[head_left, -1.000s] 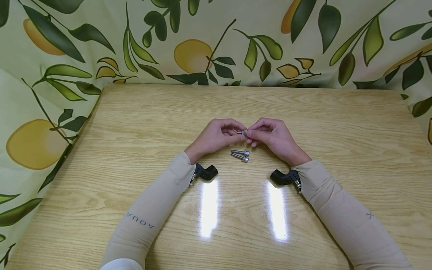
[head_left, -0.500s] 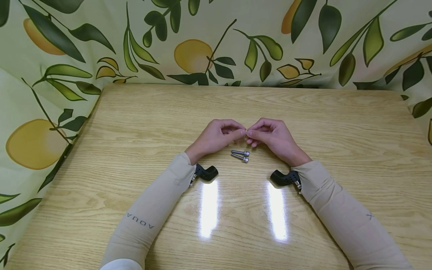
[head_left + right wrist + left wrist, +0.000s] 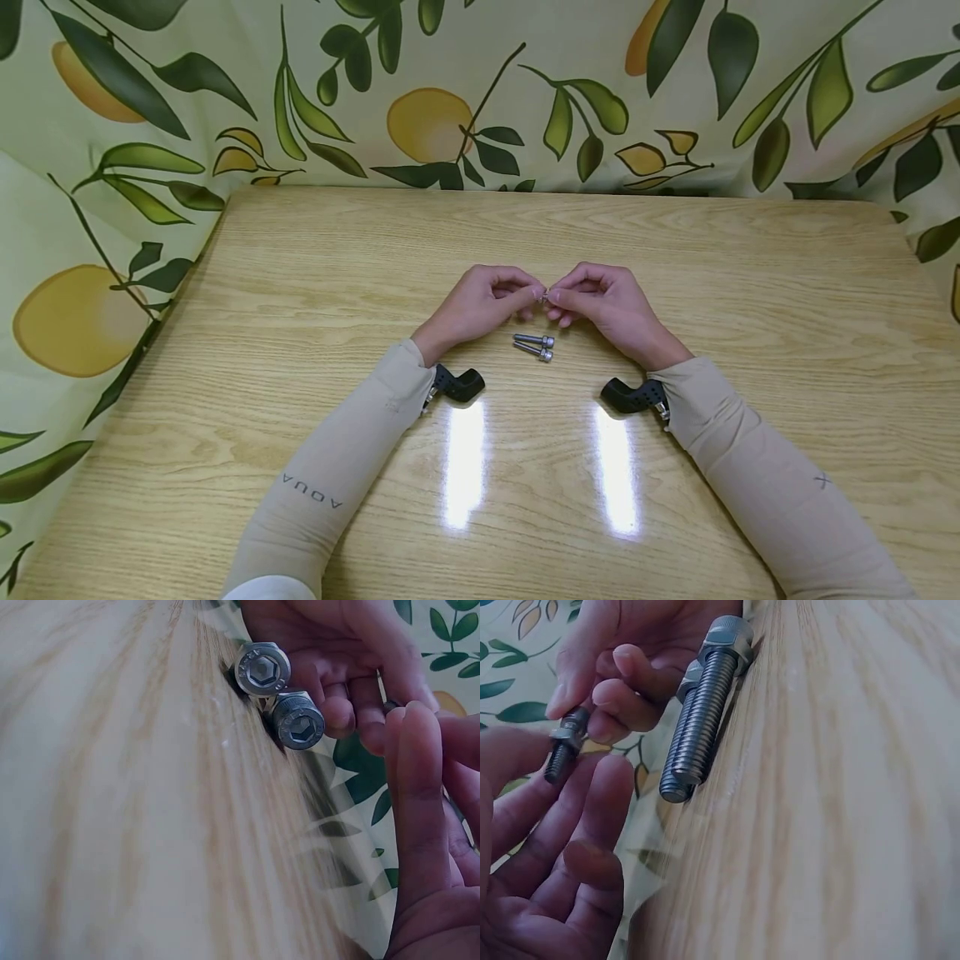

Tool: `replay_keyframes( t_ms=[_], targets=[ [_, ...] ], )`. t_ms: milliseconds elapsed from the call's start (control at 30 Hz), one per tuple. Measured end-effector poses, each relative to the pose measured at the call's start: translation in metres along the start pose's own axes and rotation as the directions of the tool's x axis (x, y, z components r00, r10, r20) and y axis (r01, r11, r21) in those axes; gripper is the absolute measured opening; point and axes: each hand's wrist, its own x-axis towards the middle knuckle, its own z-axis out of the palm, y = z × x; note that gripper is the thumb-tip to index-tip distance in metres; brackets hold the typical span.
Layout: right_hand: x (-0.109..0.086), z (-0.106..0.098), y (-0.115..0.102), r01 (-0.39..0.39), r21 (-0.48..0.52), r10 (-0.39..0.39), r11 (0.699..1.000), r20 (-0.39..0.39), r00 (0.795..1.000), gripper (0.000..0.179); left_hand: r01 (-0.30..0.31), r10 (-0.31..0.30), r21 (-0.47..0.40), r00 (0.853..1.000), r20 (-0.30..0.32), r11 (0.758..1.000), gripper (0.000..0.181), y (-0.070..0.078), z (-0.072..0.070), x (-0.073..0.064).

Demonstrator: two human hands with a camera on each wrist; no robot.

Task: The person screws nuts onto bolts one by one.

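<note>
My right hand (image 3: 603, 304) pinches the head end of a small socket-head bolt (image 3: 556, 765) between thumb and finger. A hex nut (image 3: 567, 737) sits on its thread, and the bolt's tip points toward my left hand (image 3: 483, 304). The left thumb and index finger are at the nut, seemingly pinching it; the exact contact is partly hidden. In the right wrist view, fingers cover most of this bolt. Just below the hands, two larger socket-head bolts (image 3: 534, 340) (image 3: 705, 720) lie side by side on the table, each with a nut near its head.
The wooden table (image 3: 337, 250) extends around the hands. A leaf-and-fruit patterned cloth (image 3: 570, 50) hangs behind it and along the left side. Black wrist-camera mounts (image 3: 460, 384) stick out beneath both sleeves.
My left thumb has moved forward over the bolt, then drawn slightly back, its fingers shifting around the nut. The right hand stays almost still. Both bolts on the table are unmoved.
</note>
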Motion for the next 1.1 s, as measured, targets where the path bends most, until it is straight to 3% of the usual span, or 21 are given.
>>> replay_keyframes(
  t_ms=[433,567,1100],
  targets=[
    [-0.0007,0.0006,-0.0003,-0.002,0.009,0.002,1.0,0.007,1.0,0.011,-0.012,0.012,0.004,1.0,0.007,1.0,0.024,-0.001,-0.0002,-0.0004],
    [-0.0009,0.0007,-0.0004,0.0,0.006,0.0,1.0,0.012,1.0,0.011,-0.011,0.011,0.008,1.0,0.007,1.0,0.031,-0.002,-0.0005,-0.0004],
    [-0.0003,0.0003,-0.0013,0.001,0.012,-0.001,1.0,0.012,1.0,0.012,-0.025,0.024,0.01,1.0,0.006,1.0,0.024,-0.002,0.0003,0.0]
  ],
)
